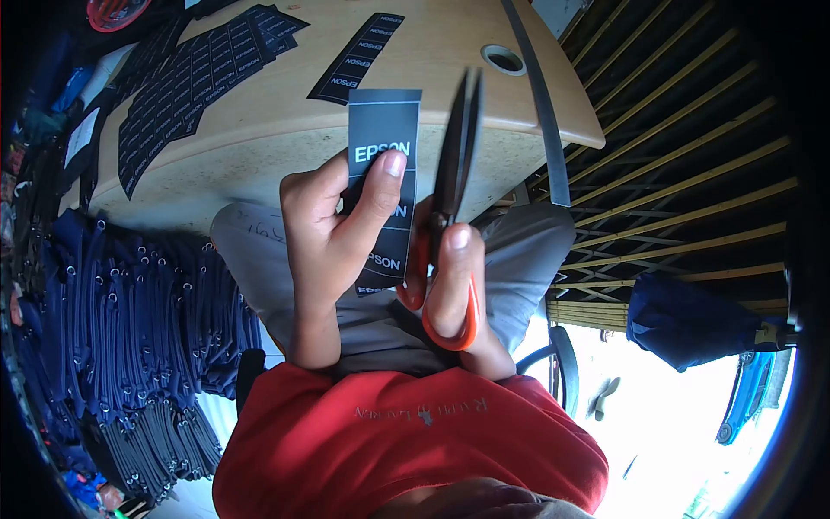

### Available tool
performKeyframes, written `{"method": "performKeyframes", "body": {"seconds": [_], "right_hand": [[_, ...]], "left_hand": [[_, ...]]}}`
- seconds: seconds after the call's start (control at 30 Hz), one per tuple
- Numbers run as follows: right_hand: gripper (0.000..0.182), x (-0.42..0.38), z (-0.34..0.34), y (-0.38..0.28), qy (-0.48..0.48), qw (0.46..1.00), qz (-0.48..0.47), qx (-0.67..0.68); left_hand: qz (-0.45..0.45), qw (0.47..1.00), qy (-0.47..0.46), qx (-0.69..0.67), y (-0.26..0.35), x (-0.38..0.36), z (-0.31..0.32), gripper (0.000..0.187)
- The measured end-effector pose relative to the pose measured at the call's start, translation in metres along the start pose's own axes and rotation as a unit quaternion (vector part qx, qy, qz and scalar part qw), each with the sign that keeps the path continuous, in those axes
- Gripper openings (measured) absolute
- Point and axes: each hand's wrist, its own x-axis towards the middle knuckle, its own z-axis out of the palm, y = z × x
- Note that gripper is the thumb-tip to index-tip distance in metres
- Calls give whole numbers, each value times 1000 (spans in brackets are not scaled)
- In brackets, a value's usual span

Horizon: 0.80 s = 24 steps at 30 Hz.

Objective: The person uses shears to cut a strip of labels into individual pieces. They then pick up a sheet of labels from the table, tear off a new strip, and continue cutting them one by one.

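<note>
My left hand (pixel 333 221) pinches a black strip of EPSON labels (pixel 385 121) between thumb and fingers, the strip upright with its lower end hanging below the hand. Orange-handled scissors (pixel 458 147) are in my right hand (pixel 450 285), thumb through one loop. Their blades point up, nearly together, just to the right of the strip and not touching it. Another EPSON strip (pixel 359 56) lies on the wooden table (pixel 450 52) beyond my hands. Many more label strips (pixel 194 78) lie overlapped at the table's left.
A long dark flat band (pixel 540 95) crosses the table's right side and hangs over its edge, near a round hole (pixel 503 60). Dark blue straps with metal rings (pixel 130 303) hang at the left. A slatted metal gate (pixel 692 147) stands at the right.
</note>
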Motion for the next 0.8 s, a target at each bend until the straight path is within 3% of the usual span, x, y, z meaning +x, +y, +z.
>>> {"method": "performKeyframes", "body": {"seconds": [0.1, 0.17, 0.3, 0.37, 0.43, 0.5, 0.53, 0.63, 0.7, 0.8], "right_hand": [[48, 6, -10, 0, 55, 997, -52, -18], [47, 8, -18, -6, 77, 996, -38, 18], [46, 8, -25, -17, 51, 998, -16, 23], [34, 14, -29, -24, 46, 998, -47, 4], [30, 22, -32, -47, 43, 999, 15, 10], [21, 38, -35, -60, 20, 1000, 18, -13], [20, 46, -37, -65, 17, 1000, -7, -20], [14, 64, -42, -87, 32, 997, -55, -51], [15, 88, -48, -107, 52, 991, -115, -49], [12, 123, -55, -146, 57, 987, -144, -33]], "left_hand": [[-13, 999, -26, -42, -5, 1, -3, 20], [-13, 997, -40, -69, -7, 2, -3, 22], [-47, 990, -94, -91, -15, 0, -8, 23], [-71, 968, -207, -119, -16, 7, -11, 22], [-71, 956, -249, -138, -9, 22, -8, 23], [-7, 939, -323, -121, -9, 42, -1, 24], [-3, 921, -388, -42, -8, 57, -4, 29], [54, 905, -421, -35, 2, 82, -7, 33], [-49, 892, -450, 3, 6, 98, -17, 33], [-97, 910, -404, -4, 8, 124, -36, 32]]}}
